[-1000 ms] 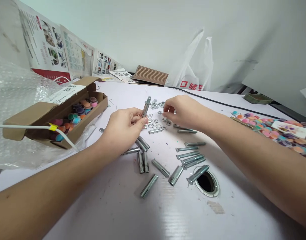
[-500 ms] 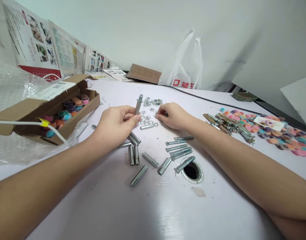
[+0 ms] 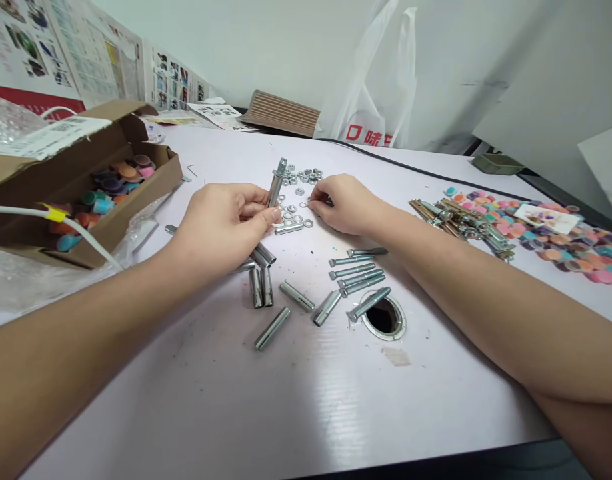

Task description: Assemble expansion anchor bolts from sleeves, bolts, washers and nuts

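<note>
My left hand [image 3: 231, 220] is closed around an expansion bolt [image 3: 276, 183], held upright with its threaded end up and a washer on it. Just above the table, my right hand [image 3: 343, 203] is pinched shut, and a small ring that looks like a washer [image 3: 305, 203] shows at its fingertips. Loose washers [image 3: 292, 219] lie between the hands, with hex nuts [image 3: 309, 175] behind them. One sleeve [image 3: 289, 229] lies beside the washers. Nearer me are several metal sleeves [image 3: 297, 296] and a group of bolts [image 3: 353, 271].
An open cardboard box [image 3: 161, 175] of colourful caps stands at left, with a white cable [image 3: 93, 241] across it. At right lie finished-looking anchors [image 3: 466, 223] and many coloured caps [image 3: 593, 250]. A round hole [image 3: 386, 320] opens in the table. A plastic bag [image 3: 373, 87] stands at the back.
The view has shifted, bringing the table's front edge into sight. Both hands keep nearly the same place over the table, the left still holding the expansion bolt.
</note>
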Tool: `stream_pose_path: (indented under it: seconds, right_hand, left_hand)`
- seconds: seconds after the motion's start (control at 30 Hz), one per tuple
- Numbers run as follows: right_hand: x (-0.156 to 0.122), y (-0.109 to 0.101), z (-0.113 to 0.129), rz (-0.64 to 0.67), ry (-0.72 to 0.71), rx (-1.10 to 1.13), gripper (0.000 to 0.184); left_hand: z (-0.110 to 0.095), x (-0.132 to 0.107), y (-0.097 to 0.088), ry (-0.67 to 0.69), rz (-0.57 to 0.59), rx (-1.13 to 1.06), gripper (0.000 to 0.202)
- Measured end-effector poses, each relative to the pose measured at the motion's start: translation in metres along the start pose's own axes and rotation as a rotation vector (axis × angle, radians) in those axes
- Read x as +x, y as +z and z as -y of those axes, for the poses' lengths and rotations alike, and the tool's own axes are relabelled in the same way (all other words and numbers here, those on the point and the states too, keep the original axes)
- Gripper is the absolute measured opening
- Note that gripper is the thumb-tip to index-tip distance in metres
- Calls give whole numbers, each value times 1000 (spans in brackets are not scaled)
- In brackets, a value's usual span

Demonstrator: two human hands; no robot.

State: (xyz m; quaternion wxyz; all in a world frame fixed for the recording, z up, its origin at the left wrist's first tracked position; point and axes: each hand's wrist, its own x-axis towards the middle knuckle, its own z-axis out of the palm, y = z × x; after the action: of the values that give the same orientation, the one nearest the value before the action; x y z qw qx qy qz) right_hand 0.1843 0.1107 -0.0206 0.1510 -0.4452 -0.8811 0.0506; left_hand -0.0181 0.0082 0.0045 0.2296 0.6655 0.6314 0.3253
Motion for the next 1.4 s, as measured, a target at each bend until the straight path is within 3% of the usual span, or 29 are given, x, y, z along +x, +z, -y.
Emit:
stream_pose_path:
  seconds: [0.33,0.83,1.4]
  right_hand:
    - [-1,0,4,3,84,0,19]
    - [1,4,3,-22,69,5,22]
    - [10,1,7,53,54,-32,16]
  left_hand:
    - [1,0,1,-8,10,-6,20]
    - [-4,-2,1,-26,19,-20,20]
    - [-6,-2,3,-36,35,-23,20]
